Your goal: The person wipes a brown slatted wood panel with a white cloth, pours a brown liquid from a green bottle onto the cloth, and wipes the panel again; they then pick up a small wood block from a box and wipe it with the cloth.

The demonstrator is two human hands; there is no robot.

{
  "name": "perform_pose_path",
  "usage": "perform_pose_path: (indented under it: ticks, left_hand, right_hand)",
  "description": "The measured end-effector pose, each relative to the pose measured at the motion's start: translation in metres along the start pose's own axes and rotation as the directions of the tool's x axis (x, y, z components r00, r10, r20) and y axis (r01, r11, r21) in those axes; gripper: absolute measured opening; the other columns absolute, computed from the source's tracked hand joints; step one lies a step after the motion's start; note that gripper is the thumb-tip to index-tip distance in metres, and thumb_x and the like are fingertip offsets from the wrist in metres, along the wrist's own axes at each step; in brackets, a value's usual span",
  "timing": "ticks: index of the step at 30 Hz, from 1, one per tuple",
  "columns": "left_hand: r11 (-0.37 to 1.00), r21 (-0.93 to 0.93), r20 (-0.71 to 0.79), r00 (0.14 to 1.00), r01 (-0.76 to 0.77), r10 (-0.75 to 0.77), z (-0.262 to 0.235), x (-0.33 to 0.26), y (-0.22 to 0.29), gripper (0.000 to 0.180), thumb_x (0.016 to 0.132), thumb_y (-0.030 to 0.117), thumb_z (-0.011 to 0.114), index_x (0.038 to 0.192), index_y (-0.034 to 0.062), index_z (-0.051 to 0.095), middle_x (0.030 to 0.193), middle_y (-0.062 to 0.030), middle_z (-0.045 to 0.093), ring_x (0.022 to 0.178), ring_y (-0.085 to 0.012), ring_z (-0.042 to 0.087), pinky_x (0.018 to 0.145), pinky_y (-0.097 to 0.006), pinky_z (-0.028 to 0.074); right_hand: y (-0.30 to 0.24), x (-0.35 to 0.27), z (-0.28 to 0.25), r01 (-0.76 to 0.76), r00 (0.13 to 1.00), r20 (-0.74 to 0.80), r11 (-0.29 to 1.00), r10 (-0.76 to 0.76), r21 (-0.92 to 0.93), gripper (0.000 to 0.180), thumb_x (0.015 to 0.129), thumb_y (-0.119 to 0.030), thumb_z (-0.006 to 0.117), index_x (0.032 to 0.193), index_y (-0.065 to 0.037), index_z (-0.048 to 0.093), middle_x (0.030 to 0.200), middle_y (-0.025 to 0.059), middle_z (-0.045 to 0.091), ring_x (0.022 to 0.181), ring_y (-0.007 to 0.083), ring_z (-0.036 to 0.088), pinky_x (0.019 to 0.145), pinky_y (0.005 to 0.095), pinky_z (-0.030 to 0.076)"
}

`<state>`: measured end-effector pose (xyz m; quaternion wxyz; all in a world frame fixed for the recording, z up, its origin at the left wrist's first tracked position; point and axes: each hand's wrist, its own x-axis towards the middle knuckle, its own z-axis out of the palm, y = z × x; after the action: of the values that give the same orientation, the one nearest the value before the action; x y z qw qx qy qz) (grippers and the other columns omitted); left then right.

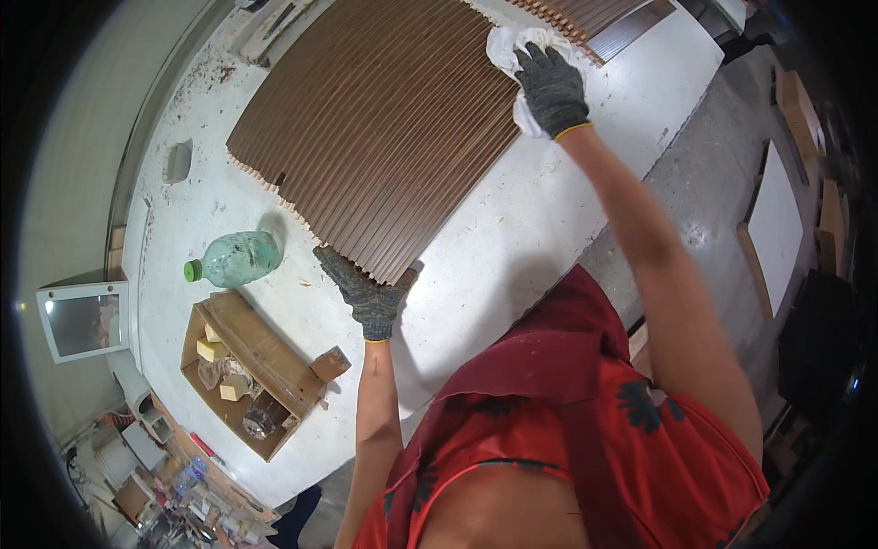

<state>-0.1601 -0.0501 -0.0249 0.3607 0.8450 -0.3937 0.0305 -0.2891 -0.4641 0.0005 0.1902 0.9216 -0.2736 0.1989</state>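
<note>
A brown panel of narrow wooden slats (375, 128) lies on the white tabletop. My left hand (366, 297), in a dark grey knit glove, grips its near end, with fingers and thumb on either side of the corner and the panel hiding part of the fingers. At the panel's right end, my right hand (551, 91), gloved alike, presses a crumpled white cloth (506, 48) against the slats. Its fingers lie over the cloth, which bunches out around them.
Left of the panel lies a green-capped bottle (240, 258). Nearer stands an open cardboard box (265, 357) holding pale blocks and a dark jar, with a small brown block (330, 364) beside it. A second slatted panel (594, 23) is at the far right. Boards (773, 229) stand beyond the table's right edge.
</note>
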Motion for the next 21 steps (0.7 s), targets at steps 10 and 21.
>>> perform_pose_path:
  ticks: [10, 21]
  left_hand:
    - [0.998, -0.015, -0.009, 0.998, 0.057, -0.057, -0.006, -0.003, -0.001, 0.139, 0.049, 0.047, 0.091, 0.150, 0.0039, 0.006, 0.152, -0.0272, 0.013, 0.142, -0.0451, 0.012, 0.115, -0.058, 0.015]
    - [0.999, 0.015, -0.104, 0.993, -0.046, 0.048, 0.002, -0.001, -0.003, 0.132, 0.054, 0.053, 0.087, 0.149, 0.0018, 0.012, 0.151, -0.0247, 0.019, 0.141, -0.0415, 0.018, 0.115, -0.052, 0.021]
  right_hand:
    - [-0.163, -0.051, -0.105, -0.340, 0.923, 0.373, -0.642, -0.090, 0.687, 0.021, 0.095, -0.016, 0.050, 0.108, -0.001, 0.057, 0.097, 0.0104, 0.063, 0.094, 0.0224, 0.065, 0.080, 0.0370, 0.056]
    - [-0.094, 0.006, -0.038, -0.038, 0.994, 0.105, 0.981, 0.018, 0.191, 0.024, 0.093, -0.021, 0.047, 0.107, -0.009, 0.062, 0.110, 0.0049, 0.062, 0.102, 0.0195, 0.058, 0.086, 0.0357, 0.048]
